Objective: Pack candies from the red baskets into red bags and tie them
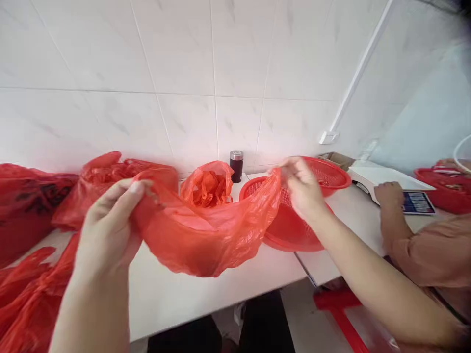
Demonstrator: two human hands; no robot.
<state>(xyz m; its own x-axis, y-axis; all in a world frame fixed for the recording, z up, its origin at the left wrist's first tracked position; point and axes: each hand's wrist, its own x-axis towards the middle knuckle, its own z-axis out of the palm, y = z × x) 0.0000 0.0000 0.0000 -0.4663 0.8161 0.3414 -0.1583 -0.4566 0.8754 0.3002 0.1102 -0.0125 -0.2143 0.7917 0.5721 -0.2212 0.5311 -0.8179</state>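
Observation:
A thin red plastic bag point(206, 240) hangs stretched between my two hands above the white table point(162, 299). My left hand point(112, 220) pinches one end of it between thumb and fingers. At the other end, my right hand point(300, 189) grips the bag's upper corner, fingers closed. The bag sags in the middle and looks limp. Behind it, a red mesh basket point(294, 230) sits on the table, partly covered by the bag and my right hand. An open red bag point(208, 184) with crumpled red plastic inside stands near the wall.
Filled red bags point(29, 211) crowd the left side. A dark tumbler point(236, 166) stands by the wall. At right are a second red basket point(327, 171), a weighing scale point(390, 179) with a co-worker's hand point(389, 193) at it, and a red stool point(342, 309) below.

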